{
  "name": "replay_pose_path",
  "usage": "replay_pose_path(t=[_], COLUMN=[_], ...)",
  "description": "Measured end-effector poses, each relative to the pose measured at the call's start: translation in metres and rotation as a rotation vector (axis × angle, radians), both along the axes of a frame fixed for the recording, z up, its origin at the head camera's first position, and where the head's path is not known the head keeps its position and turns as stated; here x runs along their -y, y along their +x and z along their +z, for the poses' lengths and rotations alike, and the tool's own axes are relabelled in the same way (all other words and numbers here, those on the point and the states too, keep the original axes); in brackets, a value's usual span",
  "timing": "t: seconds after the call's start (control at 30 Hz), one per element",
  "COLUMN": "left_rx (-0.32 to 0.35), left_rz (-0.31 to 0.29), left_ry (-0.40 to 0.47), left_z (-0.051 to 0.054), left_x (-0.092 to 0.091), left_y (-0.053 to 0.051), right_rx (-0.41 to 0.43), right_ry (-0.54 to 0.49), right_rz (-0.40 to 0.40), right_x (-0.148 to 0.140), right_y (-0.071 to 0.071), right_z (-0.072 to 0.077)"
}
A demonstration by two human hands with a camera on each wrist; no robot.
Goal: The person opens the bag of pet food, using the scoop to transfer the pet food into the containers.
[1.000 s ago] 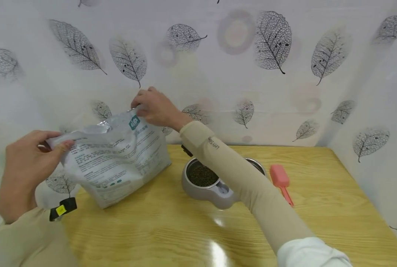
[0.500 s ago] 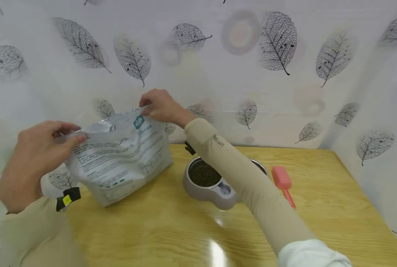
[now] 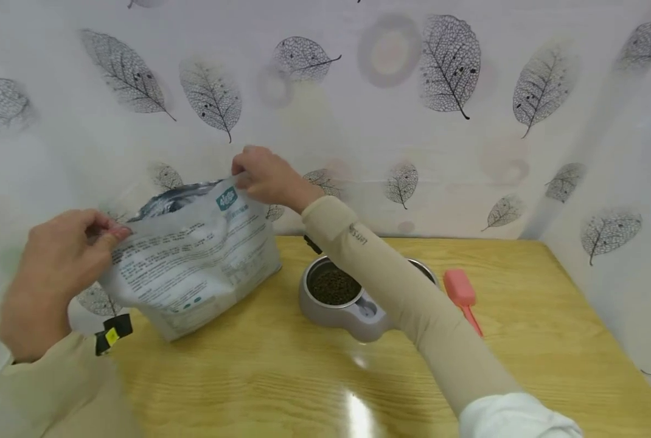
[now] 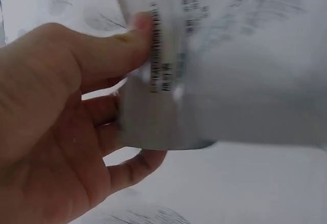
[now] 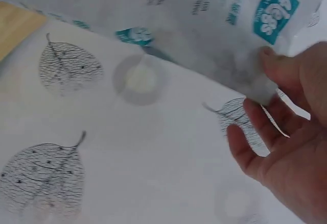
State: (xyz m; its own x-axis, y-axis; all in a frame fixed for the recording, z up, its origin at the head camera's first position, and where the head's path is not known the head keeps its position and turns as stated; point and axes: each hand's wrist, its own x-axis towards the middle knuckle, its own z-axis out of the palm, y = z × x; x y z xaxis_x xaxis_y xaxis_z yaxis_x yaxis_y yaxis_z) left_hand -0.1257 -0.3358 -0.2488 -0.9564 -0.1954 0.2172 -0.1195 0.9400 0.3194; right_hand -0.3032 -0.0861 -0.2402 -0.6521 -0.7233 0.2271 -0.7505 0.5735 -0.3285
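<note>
A white printed foil-lined bag (image 3: 194, 261) stands tilted on the left of the table, its top parted so the silvery lining shows. My left hand (image 3: 57, 274) pinches the bag's upper left corner between thumb and fingers. In the left wrist view, the left thumb (image 4: 115, 50) presses on the printed face while the fingers sit behind. The upper right corner is pinched by my right hand (image 3: 273, 176), beside the green logo. The right wrist view shows that hand (image 5: 291, 117) with its thumb on the bag's front. What lies inside the bag is hidden.
A grey double bowl (image 3: 353, 322) stands right of the bag; brown kibble (image 3: 333, 286) fills its left dish. My right forearm (image 3: 396, 280) covers part of the bowl. A pink scoop (image 3: 459, 289) lies farther right on the wooden table (image 3: 249, 383). A leaf-patterned curtain (image 3: 347, 121) rises behind.
The bag's top edge has gone from pressed together to parted, baring the silver lining. Both hands keep their hold on the corners; the left hand has shifted slightly right.
</note>
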Motion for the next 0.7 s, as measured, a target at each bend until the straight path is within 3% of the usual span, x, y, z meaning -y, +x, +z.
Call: replay_pose_path(t=[0.1,0.17,0.27,0.4,0.47,0.53,0.7], left_rx=[0.040,0.037,0.043,0.092,0.074,0.009,-0.290], left_rz=[-0.035,-0.076,-0.114,-0.050,-0.026,-0.016,-0.071], left_ry=[-0.023,-0.021,0.008,0.048,0.059,0.075,0.054], left_z=[0.007,0.009,0.007,0.000,-0.003,-0.007,-0.020], left_x=[-0.013,-0.024,-0.038,-0.040,-0.037,-0.035,-0.034], left_y=[0.000,-0.004,-0.012,-0.017,-0.018,-0.018,-0.018], right_rx=[-0.044,-0.049,-0.035,-0.026,-0.053,-0.098,-0.164], right_ry=[0.150,0.187,0.152,0.057,0.035,0.006,-0.045], right_rz=[0.051,0.084,0.094,0.075,0.079,0.090,0.107], right_x=[0.008,0.013,0.018,0.016,0.013,0.010,0.007], right_y=[0.013,0.019,0.022,0.018,0.014,0.011,0.008], right_z=[0.007,0.009,0.008,0.002,-0.001,-0.004,-0.009])
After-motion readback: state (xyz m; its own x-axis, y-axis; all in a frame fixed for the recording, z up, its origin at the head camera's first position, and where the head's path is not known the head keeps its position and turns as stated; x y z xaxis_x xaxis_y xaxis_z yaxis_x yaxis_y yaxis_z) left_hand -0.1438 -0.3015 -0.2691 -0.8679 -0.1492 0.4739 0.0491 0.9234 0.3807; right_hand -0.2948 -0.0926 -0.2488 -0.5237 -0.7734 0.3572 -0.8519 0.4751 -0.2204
